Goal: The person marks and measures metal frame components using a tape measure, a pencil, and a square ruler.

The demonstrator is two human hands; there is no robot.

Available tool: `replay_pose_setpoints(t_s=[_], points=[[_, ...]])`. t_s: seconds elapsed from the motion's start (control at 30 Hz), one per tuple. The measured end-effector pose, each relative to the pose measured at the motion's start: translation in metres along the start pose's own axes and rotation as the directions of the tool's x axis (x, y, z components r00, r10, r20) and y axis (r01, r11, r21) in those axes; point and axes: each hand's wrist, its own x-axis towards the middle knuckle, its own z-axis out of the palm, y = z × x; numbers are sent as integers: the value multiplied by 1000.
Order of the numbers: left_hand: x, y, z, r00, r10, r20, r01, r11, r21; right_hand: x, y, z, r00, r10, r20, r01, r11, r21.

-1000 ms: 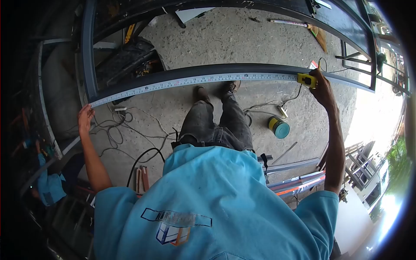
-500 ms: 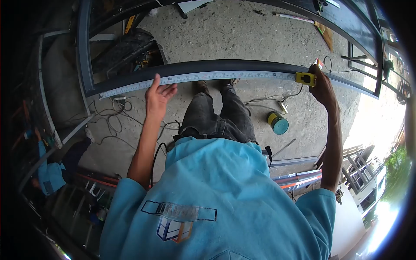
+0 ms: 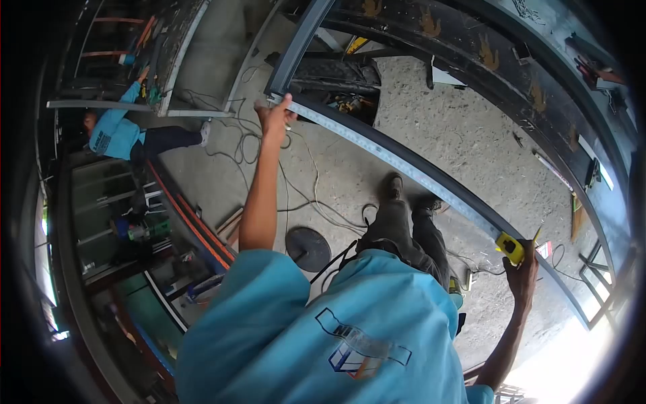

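Note:
A yellow tape measure (image 3: 510, 249) sits in my right hand (image 3: 522, 273), its fingers wrapped round the case. A thin yellow stick, pencil-like, pokes up beside that hand. The white blade (image 3: 383, 153) is drawn out along the near side of a dark metal frame bar (image 3: 431, 167). At the far left end of the blade, by the frame's corner (image 3: 277, 87), my left hand (image 3: 273, 121) has its thumb and fingertips around the blade's end, other fingers curled.
An open black toolbox (image 3: 350, 101) lies on the floor behind the bar. Loose cables (image 3: 316, 202) and a round dark plate (image 3: 308, 249) are on the concrete near my legs. Another person (image 3: 118, 131) in a blue shirt works at the left, near a metal frame.
My view has turned to the left. My left hand has moved along the blade from partway to its end at the frame corner. My right hand still holds the tape case.

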Motion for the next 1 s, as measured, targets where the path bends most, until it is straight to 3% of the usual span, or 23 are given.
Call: replay_pose_setpoints(t_s=[0.03,0.1,0.17,0.23,0.27,0.33,0.37,0.43,0.47,0.67,0.8,1.0], points=[[21,15,-11,1000,17,-10,-16,995,103,7,4,-1,1000,-1,-27,1,1000,-25],[97,0,-57,977,-72,200,24,973,230,12,16,-1,1000,22,-7,-22,999,-46],[122,1,-64,972,-122,198,51,942,331,11,11,-4,999,32,6,-32,996,-79],[125,8,-68,921,-324,217,164,827,538,6,15,-10,999,49,2,-48,991,-127],[140,0,-79,890,-390,235,212,812,544,2,20,-12,998,66,-3,-66,991,-117],[131,-12,-78,927,-217,307,102,931,352,-8,34,-19,995,101,-24,-103,989,-105],[142,-18,-82,918,-228,326,104,929,356,-13,41,-21,993,107,-50,-112,989,-96],[151,-29,-96,925,-193,328,110,961,255,-25,57,-24,987,113,-110,-125,986,-108],[152,-33,-93,949,-186,255,133,968,211,-29,64,-27,982,133,-130,-148,983,-112],[143,-28,-86,986,-129,102,97,957,273,-32,84,-34,972,170,-163,-191,974,-121],[155,-28,-96,968,-164,188,107,954,279,-29,85,-38,973,192,-126,-204,974,-97],[163,-34,-101,961,-230,156,200,961,190,-21,83,-39,974,212,-75,-219,970,-103]])
